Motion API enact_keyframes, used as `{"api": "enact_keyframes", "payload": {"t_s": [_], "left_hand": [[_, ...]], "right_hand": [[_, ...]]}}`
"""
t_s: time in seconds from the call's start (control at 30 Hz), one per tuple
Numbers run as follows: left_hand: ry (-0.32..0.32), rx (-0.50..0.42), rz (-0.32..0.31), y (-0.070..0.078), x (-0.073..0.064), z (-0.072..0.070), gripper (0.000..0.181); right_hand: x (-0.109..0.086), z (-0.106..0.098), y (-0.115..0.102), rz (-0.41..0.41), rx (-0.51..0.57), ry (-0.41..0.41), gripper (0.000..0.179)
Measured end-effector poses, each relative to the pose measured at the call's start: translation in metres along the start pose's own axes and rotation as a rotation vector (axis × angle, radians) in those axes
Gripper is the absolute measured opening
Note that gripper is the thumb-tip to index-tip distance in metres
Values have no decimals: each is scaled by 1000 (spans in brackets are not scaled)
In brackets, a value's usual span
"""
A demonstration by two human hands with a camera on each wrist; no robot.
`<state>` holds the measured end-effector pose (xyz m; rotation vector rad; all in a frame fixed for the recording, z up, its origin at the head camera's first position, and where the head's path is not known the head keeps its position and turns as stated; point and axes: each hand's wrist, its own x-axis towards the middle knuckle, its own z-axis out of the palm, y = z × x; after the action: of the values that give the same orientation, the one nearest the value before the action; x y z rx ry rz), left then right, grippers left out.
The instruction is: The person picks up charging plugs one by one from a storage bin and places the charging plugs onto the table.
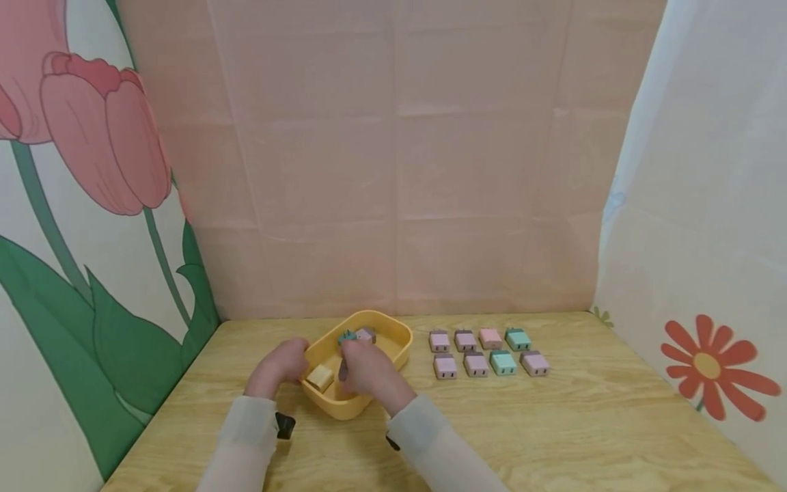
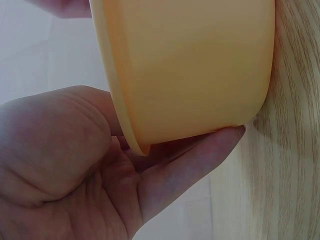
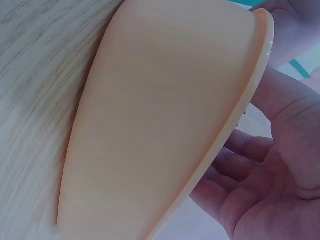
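Yellow and rimmed, the bin (image 1: 344, 410) is pinched by the left hand (image 1: 285, 362); inside it, the right hand (image 1: 369, 369) is by a teal plug (image 1: 346, 335), whether pinching anything I cannot tell. Picking seems in hand, probably calling next for a lift clear of the bin.

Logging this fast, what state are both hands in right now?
Left hand: closed, holding the yellow bin.
Right hand: inside the bin; grip can't be told.

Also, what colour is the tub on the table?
The tub is plain warm yellow; the head view shows it best.
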<state>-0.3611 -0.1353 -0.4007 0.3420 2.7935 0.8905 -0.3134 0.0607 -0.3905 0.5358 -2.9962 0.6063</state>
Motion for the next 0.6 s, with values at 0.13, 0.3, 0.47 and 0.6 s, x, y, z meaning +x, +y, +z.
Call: {"api": "enact_keyframes", "payload": {"t_s": [0.13, 0.3, 0.47, 0.6], "left_hand": [[3, 8, 5, 0, 0, 0, 37], [8, 17, 17, 0, 0, 0, 37], [15, 33, 32, -1, 0, 1, 35], [28, 79, 46, -2, 1, 2, 31]], "right_hand": [[-1, -3, -1, 10, 0, 6, 27], [-2, -5, -2, -3, -17, 25, 29], [-3, -6, -1, -13, 3, 51, 28], [-2, -8, -1, -15, 21, 76, 28]]}}
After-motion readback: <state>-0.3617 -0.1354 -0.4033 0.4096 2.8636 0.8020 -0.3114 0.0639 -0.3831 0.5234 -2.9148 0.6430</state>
